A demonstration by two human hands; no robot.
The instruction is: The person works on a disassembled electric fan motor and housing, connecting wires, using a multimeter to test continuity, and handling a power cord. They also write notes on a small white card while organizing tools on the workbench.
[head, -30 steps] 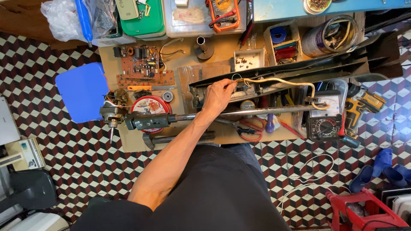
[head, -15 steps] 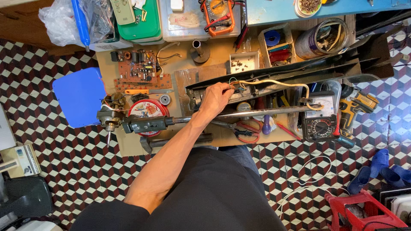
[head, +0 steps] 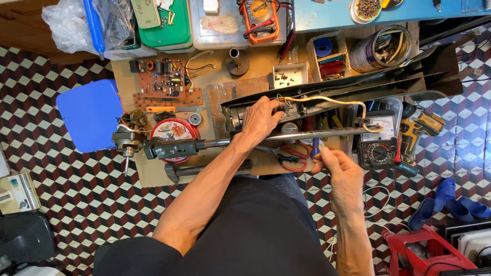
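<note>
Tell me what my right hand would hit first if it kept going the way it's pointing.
Probably the metal rod. The right hand points up and slightly left with a blue-handled tool in its grip, whose tip already sits near the rod. Depth is unclear from above.

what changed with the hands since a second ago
The right hand, out of view before, has come in below the metal rod and pinches a small blue-handled tool in its fingers. The left hand stayed on the long black housing by the wires. The rod, red-handled scissors, analog multimeter and circuit board lie as they did.
</note>
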